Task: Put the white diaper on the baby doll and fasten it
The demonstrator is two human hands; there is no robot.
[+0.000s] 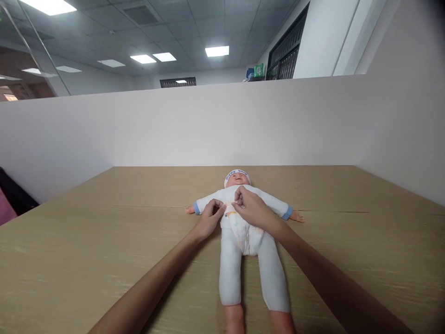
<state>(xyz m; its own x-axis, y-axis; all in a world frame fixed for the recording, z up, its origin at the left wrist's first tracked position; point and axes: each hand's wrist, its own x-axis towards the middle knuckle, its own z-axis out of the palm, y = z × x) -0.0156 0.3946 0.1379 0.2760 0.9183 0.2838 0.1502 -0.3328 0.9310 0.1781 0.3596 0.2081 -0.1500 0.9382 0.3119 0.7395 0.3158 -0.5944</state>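
Observation:
A baby doll (231, 266) lies on its back, its head away from me and its arms spread wide. It wears a white outfit with blue cuffs and a white cap with blue lettering. Around its hips, over the outfit, is a white diaper (243, 234) with a small coloured print at the front. My left hand (209, 219) pinches the diaper's upper edge at the left of the waist. Fingers of my right hand (253, 209) are closed at the top front of the diaper, covering part of the doll's belly. Exactly which bit each pinch holds is too small to see.
The doll rests on a wood-coloured tabletop (104, 260) with a seam running across it. A white partition (181, 125) rises behind and at the sides. At the far left edge, a black and pink item (14, 199) shows beside the table.

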